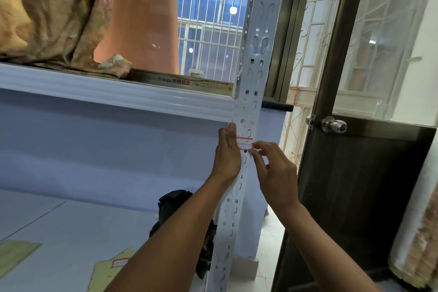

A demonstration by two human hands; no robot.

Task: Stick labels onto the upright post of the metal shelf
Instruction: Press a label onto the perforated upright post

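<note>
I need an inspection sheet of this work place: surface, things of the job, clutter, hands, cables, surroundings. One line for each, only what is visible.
Surface: perforated grey upright post of the metal shelf, standing vertical.
Job's things: white label with red lines lying across the post, below the shelf beam.
Clutter: black bag behind the left forearm; patterned cloth on the shelf.
Grippers: left hand against the label's left end; right hand pinching its right end.
Cables: nothing seen.
Surroundings: dark door with round knob at right; barred window behind.
</note>
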